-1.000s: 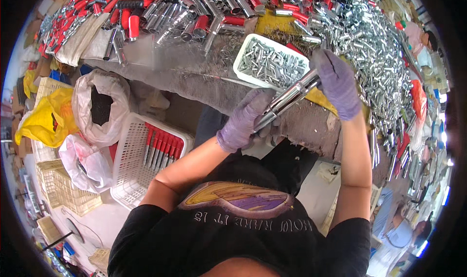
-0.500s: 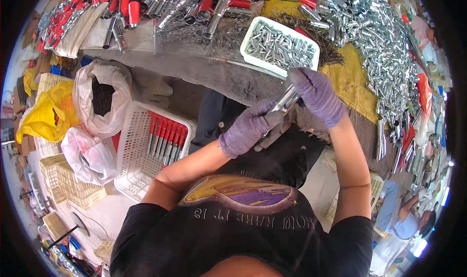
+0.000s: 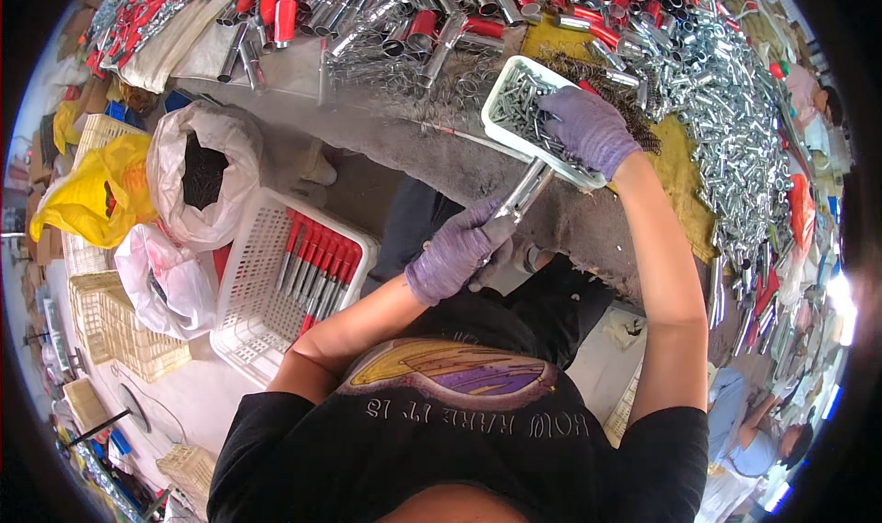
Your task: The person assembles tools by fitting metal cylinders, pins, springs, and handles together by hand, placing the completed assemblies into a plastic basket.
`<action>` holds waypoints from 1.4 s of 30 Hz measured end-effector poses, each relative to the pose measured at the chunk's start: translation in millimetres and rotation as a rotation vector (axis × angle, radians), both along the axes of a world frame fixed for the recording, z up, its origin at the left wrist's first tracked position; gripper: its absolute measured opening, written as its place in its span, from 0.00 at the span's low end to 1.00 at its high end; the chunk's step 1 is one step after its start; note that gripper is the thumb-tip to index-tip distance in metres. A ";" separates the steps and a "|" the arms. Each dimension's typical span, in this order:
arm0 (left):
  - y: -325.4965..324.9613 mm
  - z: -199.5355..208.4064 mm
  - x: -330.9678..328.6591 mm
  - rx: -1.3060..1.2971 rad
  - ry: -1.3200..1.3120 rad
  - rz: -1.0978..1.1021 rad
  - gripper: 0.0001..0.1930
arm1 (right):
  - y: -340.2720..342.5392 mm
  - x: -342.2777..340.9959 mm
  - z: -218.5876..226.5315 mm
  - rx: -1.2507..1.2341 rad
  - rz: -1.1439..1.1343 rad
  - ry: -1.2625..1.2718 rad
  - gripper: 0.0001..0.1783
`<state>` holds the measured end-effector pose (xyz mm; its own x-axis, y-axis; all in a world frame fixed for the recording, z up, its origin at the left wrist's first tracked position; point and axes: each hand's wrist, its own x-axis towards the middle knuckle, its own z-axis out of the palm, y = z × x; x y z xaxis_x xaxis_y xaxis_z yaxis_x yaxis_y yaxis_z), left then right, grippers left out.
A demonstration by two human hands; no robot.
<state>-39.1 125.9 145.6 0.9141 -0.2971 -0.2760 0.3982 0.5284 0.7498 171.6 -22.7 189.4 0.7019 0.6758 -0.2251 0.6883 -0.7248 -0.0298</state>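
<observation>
A shiny chrome tube (image 3: pixel 527 190) points up and to the right from my gloved left hand (image 3: pixel 455 252), whose fingers are wrapped round its lower end. My gloved right hand (image 3: pixel 591 132) reaches into a white plastic tray (image 3: pixel 501 137) filled with small metal pins (image 3: pixel 520 100). Its fingers are bent together among the pins, and the tips are hidden, so what they hold does not show. The tube's upper end lies close to the tray's near edge.
Chrome and red tubes (image 3: pixel 450 50) pile up at the workbench's back. A heap of small metal parts (image 3: pixel 749 155) covers its right side. Left of me stand a white basket (image 3: pixel 248 312) holding red-handled tubes, a white sack (image 3: pixel 165 183) and a yellow bag (image 3: pixel 73 206). Another person (image 3: pixel 758 440) sits far right.
My right hand has left the tube's upper end and moved up into the tray of pins. The left hand still grips the tube. The whole view has shifted slightly.
</observation>
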 end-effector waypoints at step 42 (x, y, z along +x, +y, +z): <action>1.2 14.2 34.2 0.867 -0.503 -0.121 0.29 | -28.0 -113.6 70.2 0.341 0.075 -0.091 0.23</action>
